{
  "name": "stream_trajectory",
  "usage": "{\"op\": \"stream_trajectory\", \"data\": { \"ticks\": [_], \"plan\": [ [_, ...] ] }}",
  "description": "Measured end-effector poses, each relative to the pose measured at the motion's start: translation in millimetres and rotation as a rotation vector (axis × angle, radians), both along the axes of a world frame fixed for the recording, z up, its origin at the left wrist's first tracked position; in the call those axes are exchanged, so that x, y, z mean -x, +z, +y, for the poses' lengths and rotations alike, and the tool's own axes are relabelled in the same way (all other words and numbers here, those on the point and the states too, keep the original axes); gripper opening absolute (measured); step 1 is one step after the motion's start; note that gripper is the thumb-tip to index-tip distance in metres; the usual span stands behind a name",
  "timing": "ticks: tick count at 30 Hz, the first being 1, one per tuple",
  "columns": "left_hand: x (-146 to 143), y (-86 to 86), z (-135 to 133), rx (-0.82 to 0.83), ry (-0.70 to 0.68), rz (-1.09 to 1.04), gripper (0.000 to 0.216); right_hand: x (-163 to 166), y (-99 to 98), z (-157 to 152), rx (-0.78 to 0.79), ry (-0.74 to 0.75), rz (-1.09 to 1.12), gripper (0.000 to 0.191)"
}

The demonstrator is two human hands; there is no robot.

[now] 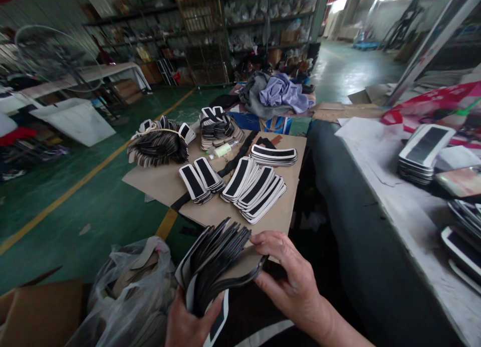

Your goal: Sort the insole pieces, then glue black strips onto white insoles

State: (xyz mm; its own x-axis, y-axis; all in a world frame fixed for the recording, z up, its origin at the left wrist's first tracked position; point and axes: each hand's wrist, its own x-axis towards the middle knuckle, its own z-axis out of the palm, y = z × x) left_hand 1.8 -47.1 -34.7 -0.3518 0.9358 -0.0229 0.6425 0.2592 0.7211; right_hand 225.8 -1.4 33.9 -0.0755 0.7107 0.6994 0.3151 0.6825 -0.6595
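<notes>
My left hand (193,319) is wrapped round the lower end of a thick stack of curved, dark-edged flat pieces (214,262), held fanned and tilted in front of me. With thumb and fingers, my right hand (289,277) pinches the right end of the same stack, where a beige face shows. Below the stack, part of a white piece with a black panel (221,317) sticks out beside my left thumb. Just beyond, several piles of white-bordered black strips (259,191) lie on a tan board (203,214).
Farther back on the board are a tied bundle of pieces (158,146) and another pile (216,124). A plastic bag (131,287) and a cardboard box (45,312) sit at lower left. More stacks (424,149) lie on the right-hand table (398,196).
</notes>
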Motion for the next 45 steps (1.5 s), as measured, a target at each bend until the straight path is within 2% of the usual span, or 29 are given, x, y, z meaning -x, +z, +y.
{"op": "stream_trajectory", "data": {
  "ticks": [8, 15, 18, 22, 26, 35, 45],
  "plan": [
    [-1, -0.8, 0, 0.007, -0.018, -0.032, 0.063, -2, -2.0, 0, -0.003, 0.004, -0.046, 0.030],
    [-12, 1.6, -3, -0.020, 0.055, -0.063, 0.066, 3, -2.2, -5, 0.201, 0.020, -0.044, 0.045],
    [-14, 2.9, -4, -0.024, 0.092, -0.051, 0.066, 2, -3.9, -4, 0.233, 0.059, -0.071, 0.053],
    [-12, -2.7, -5, 0.000, 0.090, -0.044, 0.073, 2, -7.1, -2, 0.191, 0.082, -0.064, 0.057],
    [-11, -8.7, -5, -0.042, 0.103, -0.029, 0.070, 2, -9.7, -2, 0.139, 0.059, -0.047, 0.057],
    [-13, 11.7, 1, -0.044, 0.027, -0.031, 0.060, 1, -15.0, -2, 0.069, 0.038, -0.069, 0.057],
    [-13, 9.5, -3, -0.107, -0.054, -0.055, 0.054, 3, -13.1, 0, 0.081, 0.031, -0.089, 0.047]
  ]
}}
